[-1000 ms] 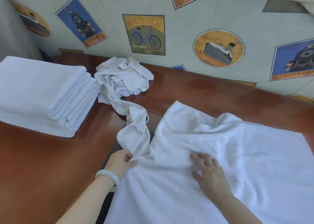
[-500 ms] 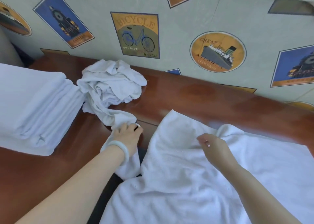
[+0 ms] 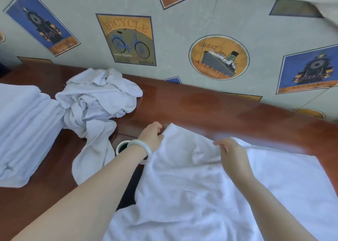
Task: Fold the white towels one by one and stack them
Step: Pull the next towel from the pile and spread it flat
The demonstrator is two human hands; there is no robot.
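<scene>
Spread towel (image 3: 192, 186): left hand (image 3: 150, 136) quits crumpled towel (image 3: 98, 98), joins right hand (image 3: 231, 153). I log fingers (image 3: 218, 143) pinching far edge; fold ready.

Arms: 2, L arm (image 3: 87, 195) & R arm (image 3: 274, 208), both bare as far as the frame shows.
L wrist: 1 bangle (image 3: 146, 145), worn just behind the left grip (image 3: 151, 136).
Bangle colour: pale whitish-green, milky.
Bangle shape: thick round ring, smooth, plain surface, soft gloss on top edge.
Left grip: bare.
Right grip (image 3: 232, 154): bare; 1 short nail shows, rest too blurred for detail.
</scene>
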